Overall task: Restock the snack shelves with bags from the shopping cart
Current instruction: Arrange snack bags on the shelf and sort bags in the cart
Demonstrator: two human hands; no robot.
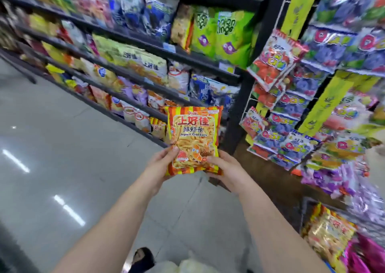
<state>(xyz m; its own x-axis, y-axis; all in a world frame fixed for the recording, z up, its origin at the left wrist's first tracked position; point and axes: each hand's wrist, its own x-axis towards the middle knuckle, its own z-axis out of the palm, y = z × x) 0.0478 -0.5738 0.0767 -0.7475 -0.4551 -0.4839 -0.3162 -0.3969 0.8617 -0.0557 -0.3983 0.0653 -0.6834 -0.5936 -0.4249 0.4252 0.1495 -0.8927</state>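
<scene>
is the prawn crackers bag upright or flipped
Upright: prawn crackers bag reads right way up, left hand and right hand gripping its bottom.

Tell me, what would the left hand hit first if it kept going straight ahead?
The left hand grips the cracker bag; beyond it, probably the striped bags shelved low behind, depth unclear.

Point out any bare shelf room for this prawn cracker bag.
Only a dark gap shows, low down between the held bag and the black upright. The upper shelves and hanging rack are packed.
</scene>
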